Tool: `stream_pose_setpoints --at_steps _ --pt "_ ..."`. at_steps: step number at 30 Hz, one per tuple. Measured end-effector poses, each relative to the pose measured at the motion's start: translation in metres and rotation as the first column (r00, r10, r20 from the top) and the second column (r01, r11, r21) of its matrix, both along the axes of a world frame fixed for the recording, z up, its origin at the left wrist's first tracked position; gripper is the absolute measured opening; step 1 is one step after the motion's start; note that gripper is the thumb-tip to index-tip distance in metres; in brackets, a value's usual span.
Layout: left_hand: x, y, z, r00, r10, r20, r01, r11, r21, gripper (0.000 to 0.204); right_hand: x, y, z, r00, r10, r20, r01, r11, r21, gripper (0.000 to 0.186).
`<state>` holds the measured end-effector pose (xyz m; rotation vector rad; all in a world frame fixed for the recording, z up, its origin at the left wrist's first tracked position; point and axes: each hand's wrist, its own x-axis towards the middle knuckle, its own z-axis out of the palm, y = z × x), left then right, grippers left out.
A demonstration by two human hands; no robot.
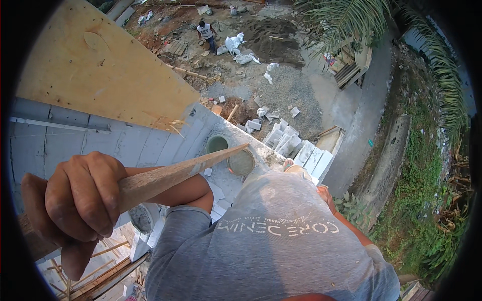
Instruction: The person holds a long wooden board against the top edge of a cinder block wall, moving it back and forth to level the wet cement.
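Note:
Raised close at the left, my left hand [83,198] is closed, its fingers wrapped round a long wooden stick [168,183]. The stick slants up to the right, and its far tip appears narrow. Beyond that tip are a round bucket of grey mix [241,162] and a second bucket [217,144]. My right arm hangs down past my grey shirt [281,241]. Only part of my right hand [325,194] shows beside the shirt's edge, near pale blocks far below; its fingers are too hidden to read.
A plywood sheet [105,65] leans over the pale block wall [150,145] at the left. Another bucket [141,218] stands below my left arm. Far below are white blocks [311,158], a gravel heap [288,93], white sacks [233,44] and a person [206,34]. Palm fronds [346,22] overhang the right.

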<state>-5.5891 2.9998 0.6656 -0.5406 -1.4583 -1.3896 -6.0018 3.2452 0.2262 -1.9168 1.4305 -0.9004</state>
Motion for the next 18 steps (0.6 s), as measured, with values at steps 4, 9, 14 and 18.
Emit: stream_pose_setpoints --at_steps 4,9,14,18 --pt "0.002 0.001 -0.001 1.000 0.006 -0.021 -0.006 1.000 -0.001 0.039 -0.001 -0.005 0.002 0.998 0.060 -0.009 -0.060 0.997 -0.043 0.049" --pt "0.004 -0.001 0.000 1.000 0.003 0.017 -0.003 1.000 -0.005 0.037 -0.003 -0.006 0.004 0.997 0.071 -0.032 -0.072 0.997 -0.028 0.049" --pt "0.004 0.001 0.003 1.000 0.002 0.026 -0.001 1.000 -0.020 0.036 -0.008 0.000 -0.014 0.996 0.037 0.080 -0.042 0.997 0.062 0.049" --pt "-0.004 -0.001 0.003 1.000 -0.030 -0.008 0.030 1.000 0.006 0.036 -0.017 0.007 -0.030 0.987 -0.005 0.162 -0.020 0.988 0.153 0.051"
